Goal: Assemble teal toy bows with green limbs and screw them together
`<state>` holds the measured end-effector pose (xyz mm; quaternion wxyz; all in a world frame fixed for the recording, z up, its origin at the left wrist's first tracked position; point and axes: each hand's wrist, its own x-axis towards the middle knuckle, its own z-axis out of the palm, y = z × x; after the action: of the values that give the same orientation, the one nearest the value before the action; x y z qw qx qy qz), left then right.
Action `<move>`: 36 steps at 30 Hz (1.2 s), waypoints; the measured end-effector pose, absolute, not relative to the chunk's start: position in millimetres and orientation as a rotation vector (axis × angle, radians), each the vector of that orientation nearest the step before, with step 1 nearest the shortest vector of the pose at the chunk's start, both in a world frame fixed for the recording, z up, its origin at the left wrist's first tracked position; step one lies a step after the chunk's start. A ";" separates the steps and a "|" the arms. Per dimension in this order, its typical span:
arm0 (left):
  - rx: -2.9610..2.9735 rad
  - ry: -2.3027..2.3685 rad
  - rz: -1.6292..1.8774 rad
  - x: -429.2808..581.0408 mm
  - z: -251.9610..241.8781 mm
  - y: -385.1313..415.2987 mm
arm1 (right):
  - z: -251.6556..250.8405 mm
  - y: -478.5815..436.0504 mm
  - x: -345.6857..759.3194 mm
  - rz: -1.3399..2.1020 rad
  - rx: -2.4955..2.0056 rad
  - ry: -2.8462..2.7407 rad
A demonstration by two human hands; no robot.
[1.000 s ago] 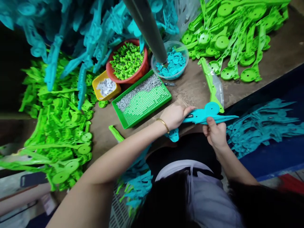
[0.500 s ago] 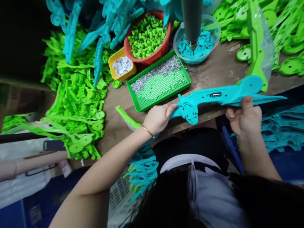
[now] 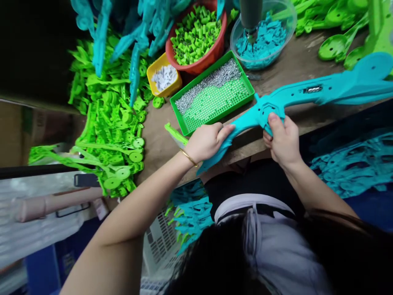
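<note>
Both hands [image 3: 206, 142] gripping; left elbow [image 3: 118, 229] bent

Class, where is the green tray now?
In the head view, the green tray lies above centre, beyond the left hand, with the yellow tub left and the clear bowl right.

A long turquoise plastic part [image 3: 296, 94] slants over the counter's [image 3: 301, 57] near edge, its flared end [image 3: 371, 71] partly beyond view at right; a slot [image 3: 305, 90] holds what may be a spring [image 3: 314, 89].
</note>
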<state>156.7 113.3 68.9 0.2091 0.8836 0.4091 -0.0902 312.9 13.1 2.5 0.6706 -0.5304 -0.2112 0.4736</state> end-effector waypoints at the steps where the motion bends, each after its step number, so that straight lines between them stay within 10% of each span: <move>1: 2.458 1.160 -0.261 154.1 69.3 113.8 | 4.5 13.5 314.8 1.066 -1.161 -0.425; 8: 2.315 1.261 -0.208 162.5 59.6 115.2 | 1.4 -6.5 260.3 1.785 -1.102 -0.671; 16: 2.336 1.242 -0.180 174.8 56.1 109.8 | -7.6 -19.1 224.8 1.453 -1.334 -0.845; 30: 2.380 1.174 -0.265 173.8 58.3 110.0 | 11.3 -12.2 160.6 2.026 -0.960 -0.344; 36: 2.444 1.223 -0.476 135.0 57.2 115.9 | 44.8 5.2 266.6 1.759 -1.149 -1.361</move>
<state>135.0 115.9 57.2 0.1826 0.8662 0.4336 -0.1685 266.6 5.2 44.8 0.3137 -0.4357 -0.5162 0.6673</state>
